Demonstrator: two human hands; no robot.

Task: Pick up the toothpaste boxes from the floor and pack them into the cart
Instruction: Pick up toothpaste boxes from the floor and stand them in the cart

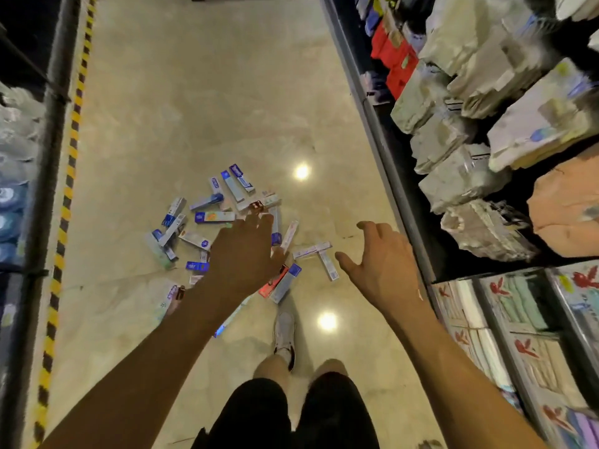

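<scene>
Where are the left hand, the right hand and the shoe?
left hand (244, 254): head view, back of the hand.
right hand (384, 267): head view, back of the hand.
shoe (284, 328): head view, middle of its top.

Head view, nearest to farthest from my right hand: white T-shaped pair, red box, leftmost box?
1. White T-shaped pair, just left of the right hand.
2. Red box, farther left, beside the left hand.
3. Leftmost box, pile's far left edge.

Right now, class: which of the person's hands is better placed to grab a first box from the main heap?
Left, probably. The left hand is spread open above the heap of toothpaste boxes; the right hand hangs open over bare floor, nearer the shelves.
</scene>
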